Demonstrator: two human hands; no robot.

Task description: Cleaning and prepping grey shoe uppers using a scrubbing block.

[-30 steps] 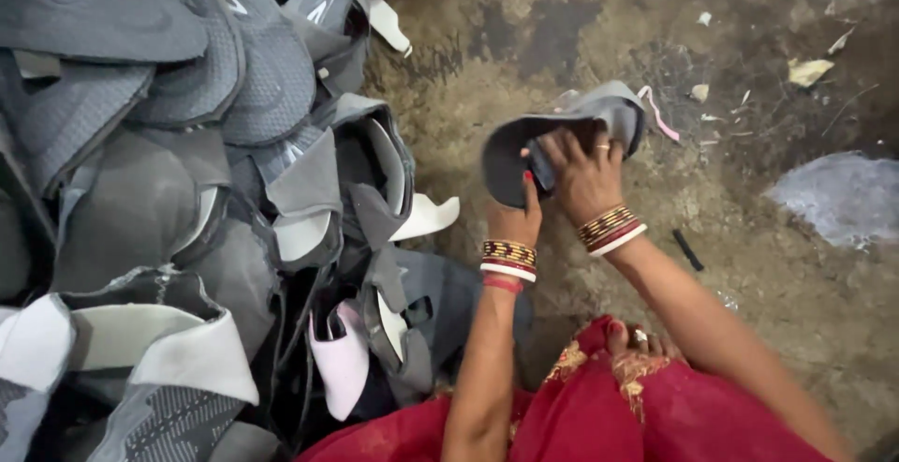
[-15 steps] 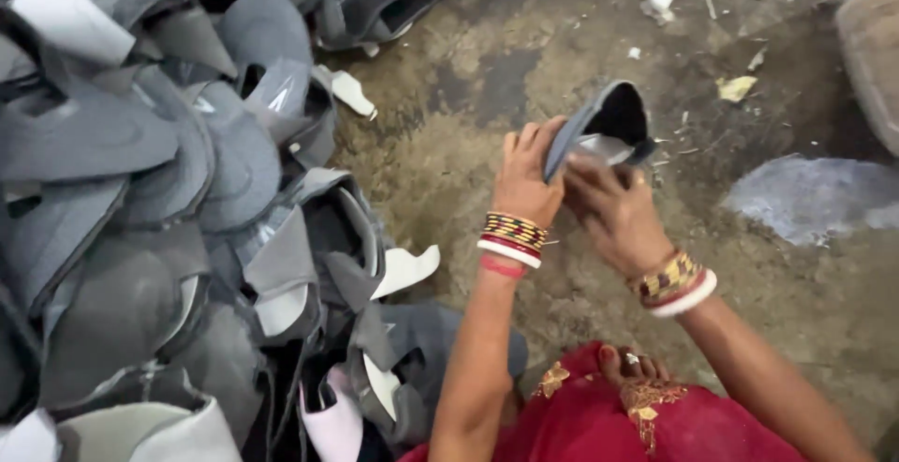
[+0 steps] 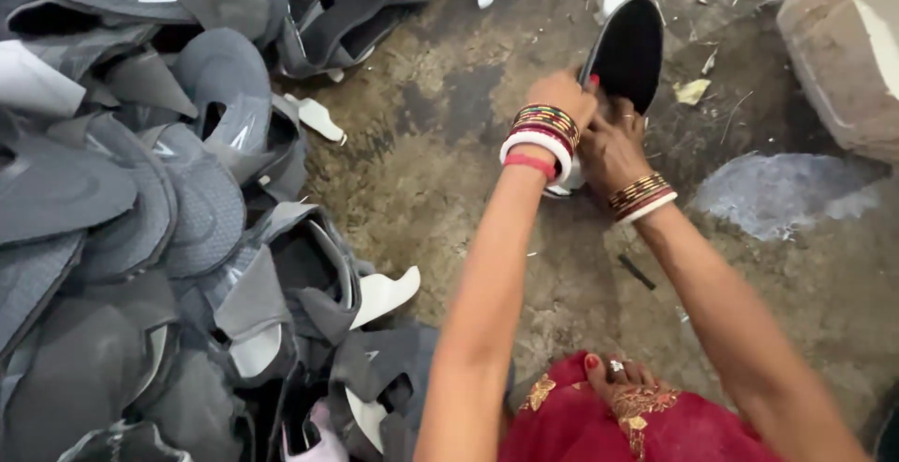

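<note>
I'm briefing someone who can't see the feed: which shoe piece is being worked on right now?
Start from the big heap of grey shoe uppers on the left, then go right across the bare dirt floor. There the left hand and right hand hold one shoe upper. Unlike the heaped pieces, it stands alone, raised, showing a black inside with a pale rim.

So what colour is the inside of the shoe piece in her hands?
Black inside, with a white edge; the shoe piece shows best in the head view.
</note>
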